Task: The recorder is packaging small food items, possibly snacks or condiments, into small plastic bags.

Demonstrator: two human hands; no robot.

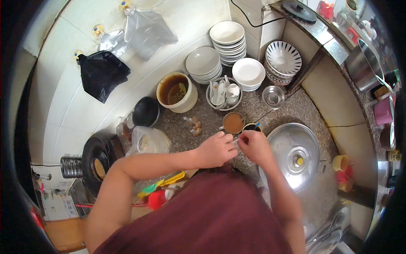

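My left hand (218, 150) and my right hand (254, 146) meet close in front of my body, over the speckled stone counter. Between their fingertips is a small piece of clear plastic (235, 143), probably a little bag, pinched from both sides; its lower part is hidden. Just beyond stands a mug of brown sauce (233, 123). Beside it, a cup with dark contents (252, 127) is partly covered by my right hand, and a blue piece sticks out of it. Several small bundles with brownish contents (194, 125) lie left of the mug.
Behind the mug are a bowl of white spoons (224, 93), a tub of brown liquid (174, 92) and stacked plates (226, 33). A large metal lid (293, 155) lies right of my right hand. A plastic bag (149, 139) and a black bowl (146, 111) stand left.
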